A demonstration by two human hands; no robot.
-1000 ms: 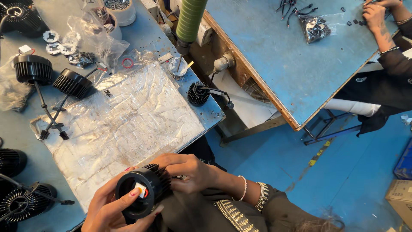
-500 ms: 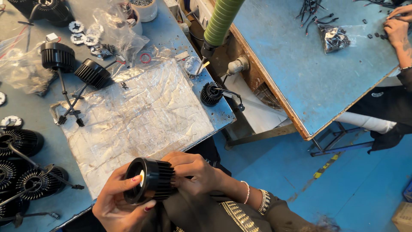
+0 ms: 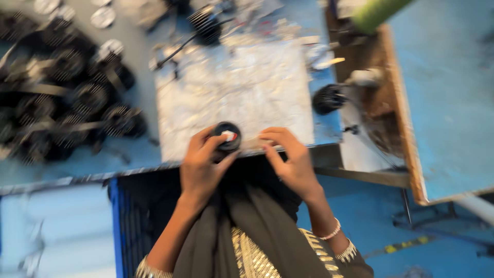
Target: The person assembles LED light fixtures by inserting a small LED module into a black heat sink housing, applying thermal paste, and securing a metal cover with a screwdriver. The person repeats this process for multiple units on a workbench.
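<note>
1. Black housings [image 3: 77, 103] lie heaped on the table's [image 3: 128, 154] left.
2. Left hand [image 3: 203, 164], fingers curled, grips a black round part [image 3: 227, 136] at the foil sheet's [image 3: 236, 87] near edge.
3. Right hand [image 3: 290, 159] arches beside it, fingertips resting on the foil, holding nothing.
</note>
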